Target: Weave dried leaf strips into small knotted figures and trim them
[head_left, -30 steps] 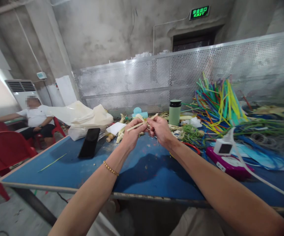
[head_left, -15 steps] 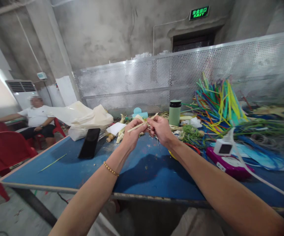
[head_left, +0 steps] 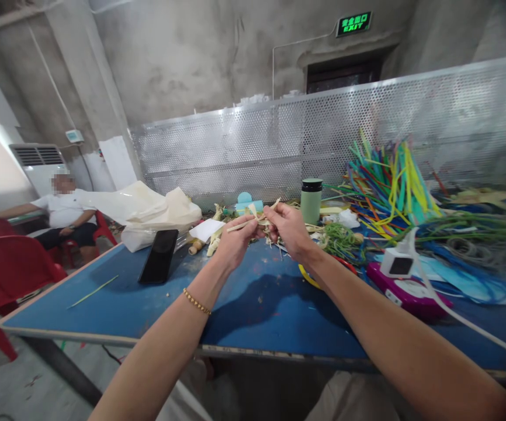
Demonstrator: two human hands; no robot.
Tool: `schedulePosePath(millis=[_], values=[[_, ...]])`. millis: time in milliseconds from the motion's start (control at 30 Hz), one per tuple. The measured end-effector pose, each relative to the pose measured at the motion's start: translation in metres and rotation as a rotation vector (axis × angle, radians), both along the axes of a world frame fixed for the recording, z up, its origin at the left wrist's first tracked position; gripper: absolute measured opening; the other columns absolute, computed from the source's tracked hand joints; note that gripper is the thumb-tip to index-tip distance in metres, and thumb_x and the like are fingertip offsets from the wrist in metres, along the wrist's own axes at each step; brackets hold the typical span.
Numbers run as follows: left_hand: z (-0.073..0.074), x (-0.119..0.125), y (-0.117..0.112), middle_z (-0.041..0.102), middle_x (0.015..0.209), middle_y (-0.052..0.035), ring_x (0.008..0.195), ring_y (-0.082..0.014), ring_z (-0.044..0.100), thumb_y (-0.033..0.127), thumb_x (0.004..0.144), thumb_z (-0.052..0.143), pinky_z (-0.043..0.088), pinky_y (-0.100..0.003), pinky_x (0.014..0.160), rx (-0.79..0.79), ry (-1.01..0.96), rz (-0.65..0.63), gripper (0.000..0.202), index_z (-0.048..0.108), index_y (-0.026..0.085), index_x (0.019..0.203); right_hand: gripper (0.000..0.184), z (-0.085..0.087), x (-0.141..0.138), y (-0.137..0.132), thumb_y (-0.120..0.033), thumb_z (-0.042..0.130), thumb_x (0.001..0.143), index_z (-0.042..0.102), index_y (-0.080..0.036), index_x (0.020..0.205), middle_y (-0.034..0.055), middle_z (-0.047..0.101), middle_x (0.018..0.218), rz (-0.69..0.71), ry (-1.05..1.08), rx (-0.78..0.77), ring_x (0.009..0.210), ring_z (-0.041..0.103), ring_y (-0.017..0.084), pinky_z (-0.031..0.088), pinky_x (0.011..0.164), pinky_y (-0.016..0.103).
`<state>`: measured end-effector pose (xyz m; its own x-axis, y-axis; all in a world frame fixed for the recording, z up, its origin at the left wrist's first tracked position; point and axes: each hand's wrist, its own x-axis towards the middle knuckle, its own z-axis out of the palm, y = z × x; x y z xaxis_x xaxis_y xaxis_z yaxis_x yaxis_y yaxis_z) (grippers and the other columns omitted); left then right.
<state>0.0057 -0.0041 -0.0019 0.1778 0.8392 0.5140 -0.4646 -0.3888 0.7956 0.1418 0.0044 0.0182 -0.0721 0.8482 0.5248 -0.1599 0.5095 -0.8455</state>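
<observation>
Pale, flat plant-fibre strips point(head_left: 241, 225) cross between my two hands above the blue table point(head_left: 253, 316). My left hand point(head_left: 234, 238), below a beaded gold bracelet, is closed on the strips, with one end sticking out to the left over the fingers. Close beside it, my right hand point(head_left: 288, 227) pinches the strips between thumb and fingers, and a short end points up at the fingertips. The fingertips of both hands nearly meet, so the crossing of the strips is partly hidden. Under the right wrist lies a yellow-and-red ring-shaped thing point(head_left: 309, 276), partly covered.
A black phone point(head_left: 159, 256) and plastic bag point(head_left: 160, 210) lie left. Behind my hands stands a green flask point(head_left: 311, 202). At right are colourful strips point(head_left: 393, 187), green cords point(head_left: 343, 241) and a purple box point(head_left: 411, 297) with a white plug. A person point(head_left: 66, 213) sits far left.
My right hand has shifted slightly, and the strip end at its fingertips now points up more plainly. The left hand's fingers have moved a little around the strips.
</observation>
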Motion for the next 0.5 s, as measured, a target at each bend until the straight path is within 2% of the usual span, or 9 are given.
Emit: schedulePosePath(millis=[133, 233, 367, 500], values=[[0.0002, -0.002, -0.0007, 0.07, 0.077, -0.0052, 0.064, -0.0118, 0.059, 0.031, 0.065, 0.082, 0.046, -0.029, 0.069, -0.002, 0.006, -0.007, 0.028, 0.073, 0.013, 0.085, 0.038, 0.002, 0.0059, 0.001, -0.054, 0.067, 0.079, 0.059, -0.017, 0.076, -0.0069, 0.046, 0.045, 0.073, -0.057, 0.004, 0.032, 0.038, 0.006, 0.029, 0.031, 0.02], [0.0003, -0.0035, -0.0017, 0.07, 0.074, -0.0056, 0.064, -0.0127, 0.059, 0.031, 0.066, 0.082, 0.046, -0.03, 0.068, 0.008, 0.054, 0.002, 0.027, 0.074, 0.013, 0.084, 0.035, 0.0042, 0.0083, -0.0009, -0.05, 0.071, 0.075, 0.062, -0.016, 0.076, -0.0069, 0.045, 0.043, 0.12, -0.143, 0.021, 0.032, 0.035, 0.005, 0.026, 0.031, 0.02], [0.0018, -0.0025, -0.0031, 0.069, 0.076, -0.0061, 0.064, -0.0124, 0.058, 0.031, 0.067, 0.081, 0.045, -0.029, 0.066, 0.018, 0.087, -0.011, 0.026, 0.074, 0.013, 0.083, 0.028, 0.0057, 0.0083, -0.0029, -0.04, 0.076, 0.07, 0.062, -0.017, 0.072, -0.0074, 0.045, 0.043, 0.068, -0.094, 0.01, 0.034, 0.031, 0.004, 0.023, 0.032, 0.02], [0.0032, -0.0004, -0.0032, 0.067, 0.076, -0.0055, 0.064, -0.0123, 0.057, 0.04, 0.071, 0.078, 0.045, -0.029, 0.065, -0.014, 0.049, -0.043, 0.029, 0.071, 0.013, 0.081, 0.025, 0.0051, 0.0073, -0.0034, -0.039, 0.074, 0.072, 0.06, -0.018, 0.071, -0.0081, 0.043, 0.042, 0.031, -0.09, 0.044, 0.034, 0.032, 0.005, 0.025, 0.032, 0.02]])
